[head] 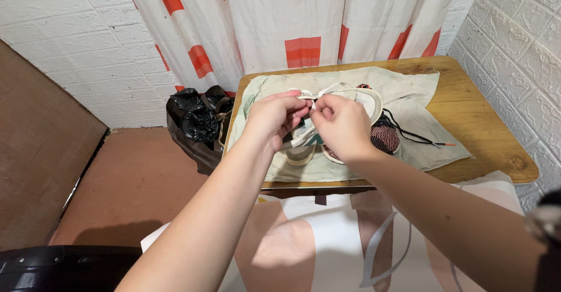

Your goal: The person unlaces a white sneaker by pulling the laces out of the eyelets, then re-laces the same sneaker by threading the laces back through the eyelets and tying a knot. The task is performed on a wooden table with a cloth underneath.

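Note:
My left hand (276, 118) and my right hand (340, 122) are close together over a white shoe (366, 98) on a small wooden table (479, 116). Both hands pinch the shoe's white lace (312, 95) between thumb and fingers, the lace stretched flat between them. My hands hide most of the shoe's front. A second shoe with a red and black knitted upper (385, 137) lies just right of my right hand, its black lace (418, 134) trailing to the right. Both shoes rest on a pale crumpled cloth (409, 87).
A black plastic bag (196, 116) sits on the brown floor left of the table. A white curtain with orange squares (298, 23) hangs behind. White brick-pattern walls stand left and right. A patterned fabric (327, 245) covers my lap; a black object (64, 267) is at bottom left.

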